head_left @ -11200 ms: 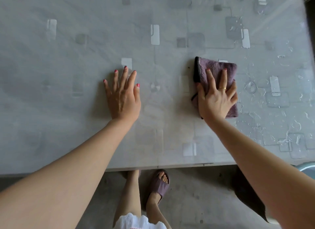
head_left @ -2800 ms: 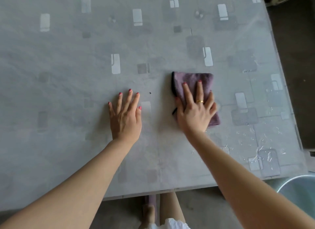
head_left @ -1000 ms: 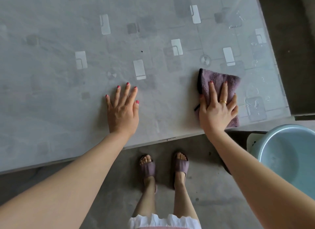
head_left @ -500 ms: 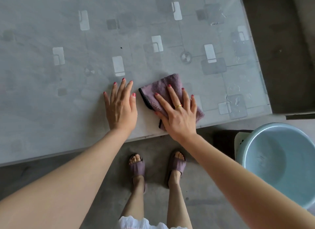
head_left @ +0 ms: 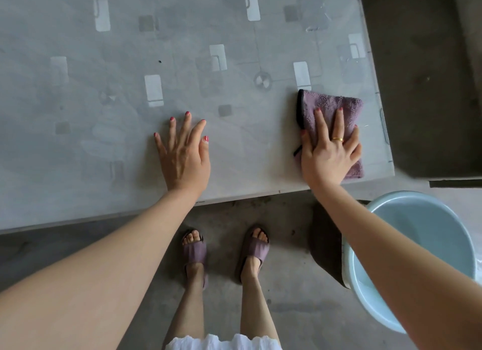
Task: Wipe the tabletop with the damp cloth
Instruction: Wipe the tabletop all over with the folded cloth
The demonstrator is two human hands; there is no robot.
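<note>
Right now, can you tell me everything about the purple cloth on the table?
The purple cloth is a fluffy towel-like rag, folded into a thick rectangle, with a dark trim along its left edge and a small dark loop poking out low on that side. It lies flat on the grey patterned tabletop, near its front right corner. The right hand presses on it with straight, spread fingers, covering its lower half. Wetness cannot be judged.

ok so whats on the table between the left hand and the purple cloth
Nothing: in the head view the grey patterned tabletop is bare between the flat left hand and the folded purple terry cloth under the right hand.
</note>
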